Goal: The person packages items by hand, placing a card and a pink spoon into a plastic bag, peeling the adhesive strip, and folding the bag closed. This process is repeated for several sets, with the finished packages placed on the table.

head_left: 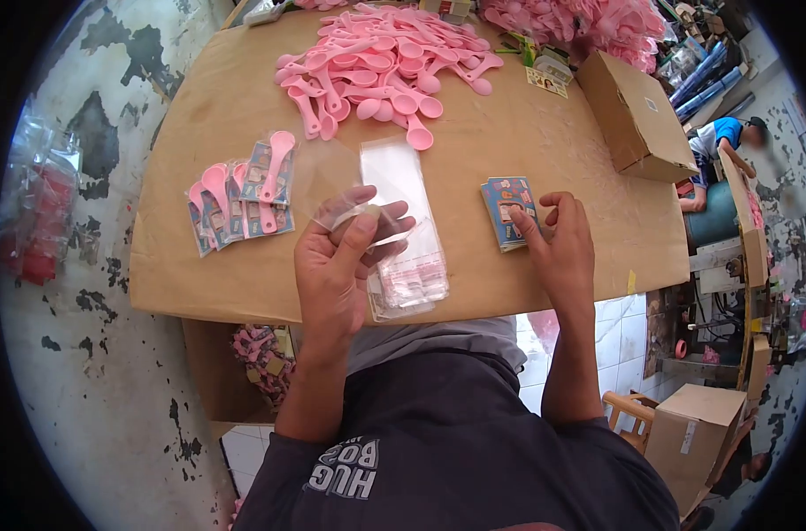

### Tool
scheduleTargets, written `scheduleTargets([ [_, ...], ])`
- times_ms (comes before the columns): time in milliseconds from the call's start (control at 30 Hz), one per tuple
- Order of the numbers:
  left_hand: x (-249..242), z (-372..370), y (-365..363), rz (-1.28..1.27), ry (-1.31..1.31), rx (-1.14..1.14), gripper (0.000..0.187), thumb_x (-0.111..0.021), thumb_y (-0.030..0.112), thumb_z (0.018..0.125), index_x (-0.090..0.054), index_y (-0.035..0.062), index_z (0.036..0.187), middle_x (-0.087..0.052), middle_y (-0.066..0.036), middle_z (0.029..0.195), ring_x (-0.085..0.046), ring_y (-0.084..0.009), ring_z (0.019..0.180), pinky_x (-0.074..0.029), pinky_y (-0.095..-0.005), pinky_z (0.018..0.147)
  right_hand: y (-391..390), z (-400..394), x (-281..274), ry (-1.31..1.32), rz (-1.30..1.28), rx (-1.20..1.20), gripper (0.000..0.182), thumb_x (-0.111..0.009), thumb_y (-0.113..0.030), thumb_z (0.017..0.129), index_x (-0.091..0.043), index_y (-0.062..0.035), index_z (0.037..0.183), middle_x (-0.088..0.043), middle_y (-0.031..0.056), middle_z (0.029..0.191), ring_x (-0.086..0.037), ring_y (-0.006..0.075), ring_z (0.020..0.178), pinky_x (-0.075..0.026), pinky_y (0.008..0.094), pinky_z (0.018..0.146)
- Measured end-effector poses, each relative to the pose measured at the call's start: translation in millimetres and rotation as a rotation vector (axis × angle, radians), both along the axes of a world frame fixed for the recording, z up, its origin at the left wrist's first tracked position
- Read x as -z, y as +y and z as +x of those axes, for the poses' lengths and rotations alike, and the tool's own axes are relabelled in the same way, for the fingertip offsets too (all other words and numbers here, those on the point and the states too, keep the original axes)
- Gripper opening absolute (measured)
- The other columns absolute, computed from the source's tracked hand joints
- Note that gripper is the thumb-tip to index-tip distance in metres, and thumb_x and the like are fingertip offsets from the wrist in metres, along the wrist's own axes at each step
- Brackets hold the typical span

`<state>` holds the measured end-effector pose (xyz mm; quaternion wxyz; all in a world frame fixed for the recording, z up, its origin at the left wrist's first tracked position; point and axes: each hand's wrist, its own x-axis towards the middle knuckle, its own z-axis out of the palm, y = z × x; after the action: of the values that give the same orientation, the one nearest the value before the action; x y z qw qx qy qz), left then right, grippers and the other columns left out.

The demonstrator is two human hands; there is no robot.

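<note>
My left hand (341, 257) pinches a clear plastic bag (323, 173) between thumb and fingers, its thin film rising toward the upper left. Beneath and beside that hand lies a stack of clear bags (412, 230) on the table. My right hand (562, 243) rests its thumb on a small stack of blue printed cards (500, 208); its other fingers are curled loosely beside it, apart from the thumb. At the left, several bagged pink spoons with blue cards (244, 203) overlap in a group.
A heap of loose pink spoons (376, 66) covers the far middle of the brown table (474, 292). An open cardboard box (633, 119) stands at the right, near more pink pieces in plastic (589, 26). Another person (721, 146) is beyond the table's right side.
</note>
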<state>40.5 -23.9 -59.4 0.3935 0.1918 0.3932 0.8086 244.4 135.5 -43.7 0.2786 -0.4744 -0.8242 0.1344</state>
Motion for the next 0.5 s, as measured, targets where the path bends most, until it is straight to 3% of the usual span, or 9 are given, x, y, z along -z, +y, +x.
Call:
scheduleTargets([
  [67,1.3,0.1,-0.2,-0.009,-0.015,-0.023,0.029,-0.065,0.012,0.101,-0.061,-0.0012,0.127,-0.073,-0.025,0.112,-0.074,-0.0297,0.101,-0.062,-0.0375,0.084,7.5,1.0,4.7,-0.013,-0.199,0.018,0.042,-0.076,-0.04,0.092,-0.062,-0.002,0.104,-0.061,0.0098,0.088,-0.06,0.024,0.08,-0.049,0.0394,0.071],
  [267,0.9,1.7,-2.9,0.019,0.034,-0.018,0.035,-0.066,0.016,0.101,-0.058,-0.0009,0.131,-0.071,-0.023,0.115,-0.074,-0.0294,0.103,-0.064,-0.037,0.085,24.8,6.2,18.3,0.263,-0.277,-0.043,0.036,-0.076,-0.033,0.094,-0.063,0.0004,0.092,-0.057,0.005,0.072,-0.054,0.0162,0.065,-0.044,0.0346,0.059],
  [333,-6.9,6.3,-0.7,0.005,-0.009,-0.033,0.035,-0.066,0.016,0.101,-0.058,-0.0003,0.131,-0.071,-0.023,0.117,-0.074,-0.0292,0.103,-0.063,-0.0362,0.085,27.7,9.0,22.0,0.275,-0.316,-0.023,0.032,-0.072,-0.028,0.097,-0.064,0.0028,0.095,-0.06,0.0073,0.077,-0.056,0.0169,0.068,-0.044,0.0352,0.061],
  [400,-9.8,8.7,2.4,0.009,0.002,-0.041,0.034,-0.065,0.016,0.102,-0.058,-0.0001,0.131,-0.07,-0.023,0.118,-0.074,-0.0291,0.103,-0.063,-0.0357,0.086,33.7,12.2,34.6,0.318,-0.033,-0.077,0.027,-0.067,-0.023,0.1,-0.066,0.0035,0.1,-0.064,0.0088,0.083,-0.057,0.0168,0.07,-0.045,0.0345,0.064],
  [500,-9.4,11.7,5.8,0.028,0.03,-0.041,0.033,-0.063,0.015,0.103,-0.057,-0.0002,0.131,-0.07,-0.023,0.12,-0.073,-0.0294,0.105,-0.063,-0.035,0.086,23.2,9.2,19.5,0.342,-0.022,-0.034,0.023,-0.064,-0.018,0.101,-0.067,0.0043,0.104,-0.066,0.0098,0.089,-0.058,0.0176,0.073,-0.046,0.0343,0.067],
])
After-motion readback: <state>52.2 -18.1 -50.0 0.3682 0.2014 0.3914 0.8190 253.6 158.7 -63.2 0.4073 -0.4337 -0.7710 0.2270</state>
